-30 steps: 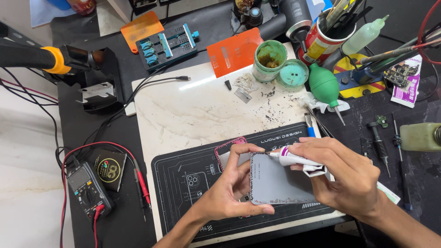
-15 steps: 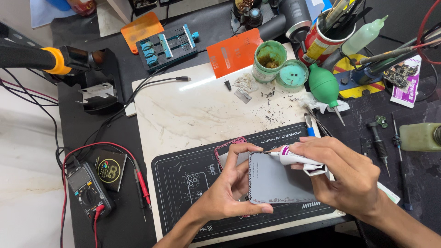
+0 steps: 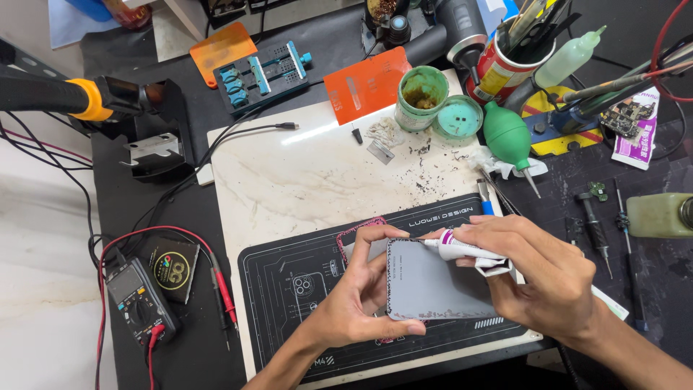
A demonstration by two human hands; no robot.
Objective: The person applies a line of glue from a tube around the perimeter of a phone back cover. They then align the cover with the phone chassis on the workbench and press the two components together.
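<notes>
My left hand (image 3: pixel 361 300) grips a grey flat phone panel (image 3: pixel 429 285) by its left edge and bottom corner, holding it over a black repair mat (image 3: pixel 289 289). My right hand (image 3: pixel 538 278) pinches a small white glue tube (image 3: pixel 465 253) with a rolled-up end. The tube's nozzle touches the panel's top edge near its right corner. Dark residue runs along the panel's borders. A pink-rimmed part (image 3: pixel 357 231) lies under the panel, mostly hidden.
A white marble slab (image 3: pixel 317 180) lies behind the mat. At the back stand a green paste jar (image 3: pixel 421 97), its lid (image 3: pixel 460 119), a green air blower (image 3: pixel 509 137), a tool-filled can (image 3: pixel 505 68) and an orange card (image 3: pixel 367 94). A multimeter (image 3: pixel 141 307) sits left; screwdrivers (image 3: pixel 595 231) lie right.
The tube's nozzle has stayed on the panel's top edge while both hands shifted very slightly. The panel's tilt changed a little in my left hand.
</notes>
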